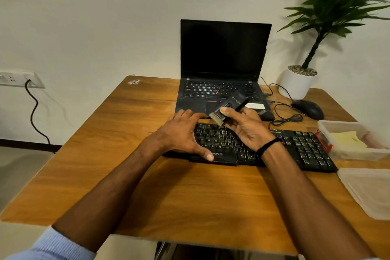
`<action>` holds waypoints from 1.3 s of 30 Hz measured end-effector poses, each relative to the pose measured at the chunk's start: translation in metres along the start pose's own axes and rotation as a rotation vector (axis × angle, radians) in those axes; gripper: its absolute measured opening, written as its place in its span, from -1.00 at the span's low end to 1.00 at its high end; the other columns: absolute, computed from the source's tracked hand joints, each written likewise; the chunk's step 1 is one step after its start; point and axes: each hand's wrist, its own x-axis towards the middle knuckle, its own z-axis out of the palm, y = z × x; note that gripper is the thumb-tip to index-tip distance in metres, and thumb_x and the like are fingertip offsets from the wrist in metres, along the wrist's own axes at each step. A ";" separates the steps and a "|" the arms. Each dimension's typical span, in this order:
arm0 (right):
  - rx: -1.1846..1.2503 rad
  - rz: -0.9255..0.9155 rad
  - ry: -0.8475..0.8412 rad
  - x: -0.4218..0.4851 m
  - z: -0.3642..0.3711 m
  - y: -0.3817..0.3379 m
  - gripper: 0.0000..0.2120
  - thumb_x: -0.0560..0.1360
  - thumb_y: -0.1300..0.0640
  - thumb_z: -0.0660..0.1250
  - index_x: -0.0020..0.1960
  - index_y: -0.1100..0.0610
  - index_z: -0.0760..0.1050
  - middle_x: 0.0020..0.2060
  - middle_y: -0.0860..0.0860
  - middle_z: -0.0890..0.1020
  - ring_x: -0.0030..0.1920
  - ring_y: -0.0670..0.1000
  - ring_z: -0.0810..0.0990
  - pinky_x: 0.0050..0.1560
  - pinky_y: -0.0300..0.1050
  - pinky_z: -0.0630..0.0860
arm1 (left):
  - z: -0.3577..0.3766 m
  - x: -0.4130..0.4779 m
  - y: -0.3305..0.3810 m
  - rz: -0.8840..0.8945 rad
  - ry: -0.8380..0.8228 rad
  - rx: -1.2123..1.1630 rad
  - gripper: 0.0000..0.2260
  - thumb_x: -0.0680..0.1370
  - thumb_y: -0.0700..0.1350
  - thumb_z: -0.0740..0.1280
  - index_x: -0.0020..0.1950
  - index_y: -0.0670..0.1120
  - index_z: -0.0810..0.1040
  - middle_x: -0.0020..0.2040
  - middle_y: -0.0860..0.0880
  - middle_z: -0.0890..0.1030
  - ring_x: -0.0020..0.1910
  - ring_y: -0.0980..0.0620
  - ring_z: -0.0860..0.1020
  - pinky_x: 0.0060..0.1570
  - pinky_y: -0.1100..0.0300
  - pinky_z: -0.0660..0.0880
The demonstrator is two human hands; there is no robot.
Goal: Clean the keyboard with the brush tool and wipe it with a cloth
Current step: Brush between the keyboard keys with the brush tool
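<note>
A black external keyboard (304, 150) lies across the wooden table (130, 133) in front of me. My left hand (181, 133) rests flat on its left part, fingers spread, thumb at the front edge. My right hand (247, 126) holds a black brush tool (230, 107) between thumb and fingers above the keyboard's upper middle. The pale bristles point down and left, just above the top row of keys. A yellow cloth (346, 139) lies in a clear plastic container (329, 126) at the keyboard's right end.
An open black laptop (223, 65) stands behind the keyboard. A black mouse (308, 108) with a coiled cable and a potted plant (299, 82) sit at the back right. A clear lid (367, 190) lies at the right edge. A wall socket (19, 79) is at the left.
</note>
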 end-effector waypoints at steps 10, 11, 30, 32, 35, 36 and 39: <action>-0.924 -0.186 -0.060 0.000 -0.012 0.001 -0.62 0.36 0.08 0.55 0.12 0.01 0.51 0.03 -0.03 0.67 0.05 -0.07 0.65 0.07 -0.05 0.62 | 0.008 0.003 -0.008 -0.074 -0.113 -0.065 0.23 0.11 0.61 0.40 0.64 0.16 0.05 0.54 0.03 0.21 0.49 -0.03 0.19 0.52 -0.05 0.20; -0.889 -0.119 -0.189 -0.005 -0.008 0.001 -0.61 0.36 0.12 0.56 0.14 0.06 0.54 0.01 -0.01 0.69 0.03 -0.06 0.67 0.07 -0.05 0.63 | 0.009 0.002 -0.007 -0.067 -0.103 -0.058 0.22 0.12 0.61 0.41 0.64 0.16 0.05 0.54 0.03 0.22 0.50 -0.03 0.19 0.52 -0.04 0.19; -1.025 -0.073 -0.248 -0.015 -0.026 -0.025 -0.64 0.31 0.16 0.58 0.08 0.09 0.60 -0.12 -0.10 0.71 -0.10 -0.17 0.69 -0.21 -0.37 0.56 | 0.006 0.001 -0.006 -0.042 -0.088 -0.090 0.23 0.16 0.54 0.46 0.66 0.15 -0.05 0.54 0.03 0.24 0.47 -0.01 0.22 0.52 0.00 0.12; -1.034 -0.109 -0.282 -0.012 -0.004 -0.006 -0.62 0.31 0.14 0.59 0.10 0.10 0.61 -0.08 -0.08 0.72 -0.06 -0.14 0.69 -0.13 -0.28 0.60 | 0.006 0.002 -0.006 -0.040 -0.068 -0.104 0.26 0.15 0.54 0.48 0.66 0.15 -0.08 0.53 0.03 0.27 0.46 -0.01 0.23 0.52 0.01 0.12; -1.064 -0.192 -0.349 -0.008 0.023 0.014 -0.63 0.33 0.15 0.58 0.11 0.11 0.62 -0.04 -0.06 0.72 -0.02 -0.15 0.69 -0.02 -0.23 0.61 | 0.008 0.002 -0.008 -0.019 -0.027 -0.128 0.30 0.13 0.55 0.50 0.66 0.13 -0.09 0.54 0.02 0.30 0.49 -0.02 0.25 0.53 0.01 0.12; -1.064 -0.191 -0.344 -0.006 0.023 0.012 -0.62 0.33 0.14 0.58 0.12 0.12 0.62 -0.03 -0.05 0.72 -0.02 -0.13 0.69 -0.01 -0.20 0.62 | 0.008 0.001 -0.008 -0.022 -0.026 -0.138 0.30 0.13 0.54 0.51 0.66 0.11 -0.09 0.55 0.01 0.29 0.50 -0.04 0.25 0.53 -0.01 0.13; -1.047 -0.123 -0.267 -0.005 0.001 -0.008 -0.63 0.32 0.14 0.57 0.10 0.05 0.60 -0.05 -0.08 0.71 -0.05 -0.18 0.68 -0.12 -0.29 0.60 | 0.006 -0.001 -0.008 -0.033 -0.044 -0.166 0.33 0.14 0.50 0.53 0.67 0.13 -0.18 0.60 -0.06 0.24 0.53 -0.08 0.23 0.53 -0.02 0.11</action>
